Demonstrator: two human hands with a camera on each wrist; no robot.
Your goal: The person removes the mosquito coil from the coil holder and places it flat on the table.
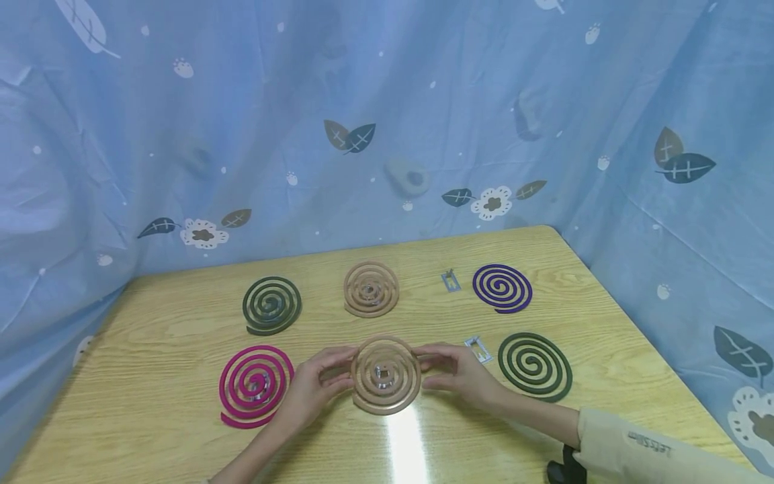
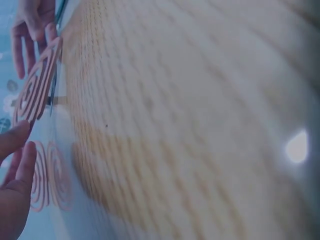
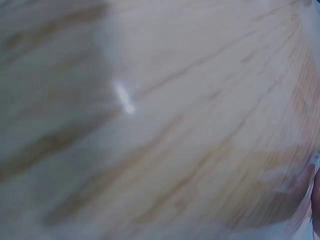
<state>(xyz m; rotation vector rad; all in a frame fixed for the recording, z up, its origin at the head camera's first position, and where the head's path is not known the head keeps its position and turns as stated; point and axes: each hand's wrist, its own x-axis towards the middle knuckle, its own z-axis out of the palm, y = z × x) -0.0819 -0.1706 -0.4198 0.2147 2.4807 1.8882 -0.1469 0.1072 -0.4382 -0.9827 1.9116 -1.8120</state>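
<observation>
Between both hands a tan mosquito coil (image 1: 387, 408) is raised near the table's middle. My left hand (image 1: 313, 388) pinches its left edge between thumb and fingers. At the opposite edge my right hand (image 1: 461, 378) holds it the same way. A small metal stand (image 1: 383, 384) shows at the coil's centre. In the left wrist view the coil (image 2: 37, 92) is tilted, with the left hand (image 2: 17, 185) at its lower end and the right hand (image 2: 34, 25) at its upper end. The right wrist view catches only a sliver of hand at its edge.
On the wooden table (image 1: 175, 403) lie a magenta coil (image 1: 256, 348), a dark green coil (image 1: 271, 279), another tan coil (image 1: 371, 264), a purple coil (image 1: 499, 267) and a second green coil (image 1: 535, 398). Two loose metal stands (image 1: 450, 281) lie at right. A blue curtain (image 1: 302, 168) hangs behind.
</observation>
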